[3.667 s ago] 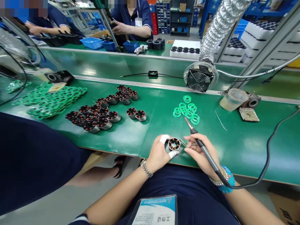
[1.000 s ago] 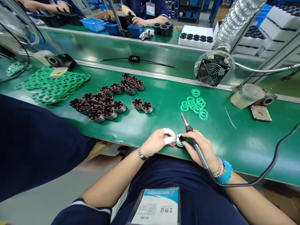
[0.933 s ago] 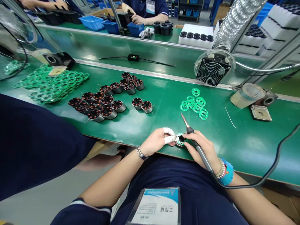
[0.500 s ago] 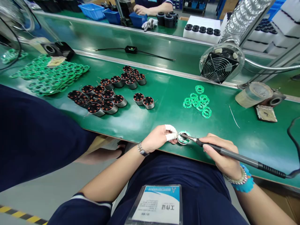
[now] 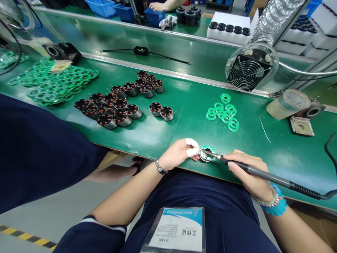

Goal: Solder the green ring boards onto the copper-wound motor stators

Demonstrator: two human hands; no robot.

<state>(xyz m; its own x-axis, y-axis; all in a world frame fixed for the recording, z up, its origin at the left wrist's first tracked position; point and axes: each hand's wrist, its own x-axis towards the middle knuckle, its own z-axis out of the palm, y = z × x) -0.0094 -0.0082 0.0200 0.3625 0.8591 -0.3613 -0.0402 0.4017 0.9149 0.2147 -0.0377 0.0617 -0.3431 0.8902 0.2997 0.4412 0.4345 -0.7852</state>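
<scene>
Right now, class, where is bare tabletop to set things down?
Between two separate copper-wound metal rings and loose green ring-shaped boards; also between the thin white wire and black cord. Crowded left: massed green boards, clustered copper-wound rings.

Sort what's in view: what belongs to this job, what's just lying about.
Job:
soldering iron, in right hand
board-topped coil part, at left hand
probably the loose green ring boards, other coil parts

Seemingly lying about:
grey glove
black box with cables

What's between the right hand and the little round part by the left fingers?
In the head view, the soldering iron's front spans the gap, from the right hand to the round part.
</scene>
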